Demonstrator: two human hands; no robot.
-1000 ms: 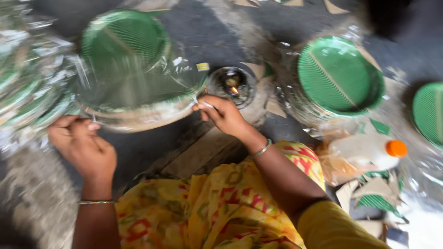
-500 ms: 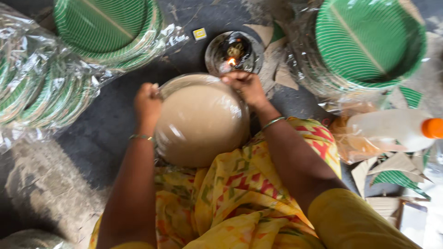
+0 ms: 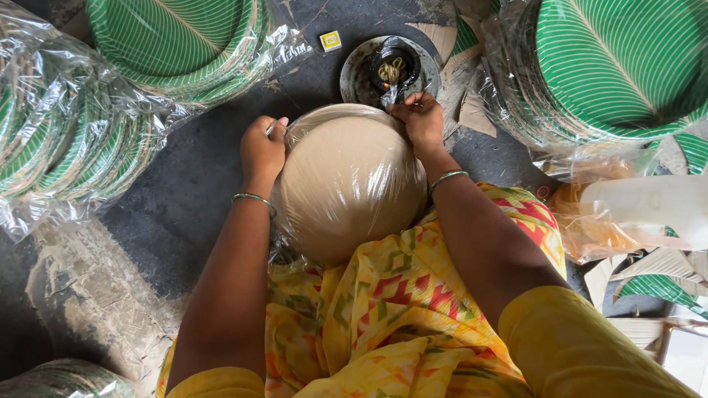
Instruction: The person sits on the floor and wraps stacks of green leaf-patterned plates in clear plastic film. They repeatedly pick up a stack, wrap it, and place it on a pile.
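A stack of round paper plates wrapped in clear plastic (image 3: pixel 346 180) stands on edge against my lap, its plain tan underside facing up at me. My left hand (image 3: pixel 262 147) grips its upper left rim. My right hand (image 3: pixel 420 118) pinches the gathered plastic at the upper right rim. Just beyond my right hand sits a small round metal dish (image 3: pixel 361 70) holding a dark cup with yellow rubber bands (image 3: pixel 393 68). Both wrists wear thin bangles.
Wrapped stacks of green leaf-patterned plates lie at the upper left (image 3: pixel 177 37), far left (image 3: pixel 51 147) and upper right (image 3: pixel 619 66). A small yellow box (image 3: pixel 330 40) lies on the dark floor. A white plastic bottle (image 3: pixel 649 210) and cardboard scraps sit at the right.
The wrapped stack was pulled from the floor toward me and flipped tan side up. Both hands now hold it at its top rim, nearer the dish.
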